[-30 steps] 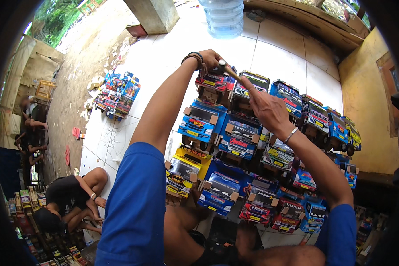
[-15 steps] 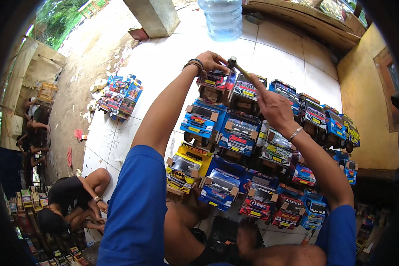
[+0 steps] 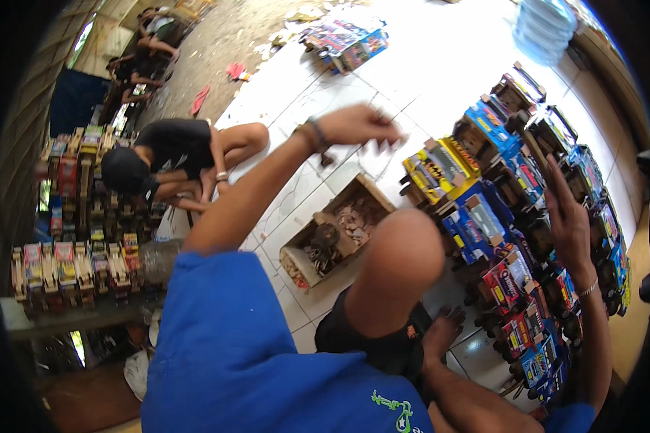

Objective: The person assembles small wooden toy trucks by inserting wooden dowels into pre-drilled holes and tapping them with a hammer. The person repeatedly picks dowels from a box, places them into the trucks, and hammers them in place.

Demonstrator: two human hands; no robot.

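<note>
My right hand (image 3: pixel 572 225) holds a hammer (image 3: pixel 536 155) by its wooden handle, over rows of toy trucks at the right. My left hand (image 3: pixel 361 128) is lifted above the tiled floor, away from the trucks. Its fingers look bent but are smeared by motion, and whether they hold anything is unclear. Below it sits a wooden box (image 3: pixel 296 254) with compartments of small pale pieces and darker bits. Nearest to the left hand among the trucks are a yellow toy truck (image 3: pixel 435 173) and a blue toy truck (image 3: pixel 475 225).
Another person (image 3: pixel 177 155) sits on the floor at the left, beside shelved rows of wooden toys (image 3: pixel 65 267). Colourful toy trucks (image 3: pixel 347 47) stand at the far middle, and a big clear water bottle (image 3: pixel 544 32) at the far right. My bent knee (image 3: pixel 401 252) rises beside the box.
The view has swung left, bringing the wooden box into sight. My left hand has left the truck it was working at and moved toward the box. My right hand keeps the hammer.
</note>
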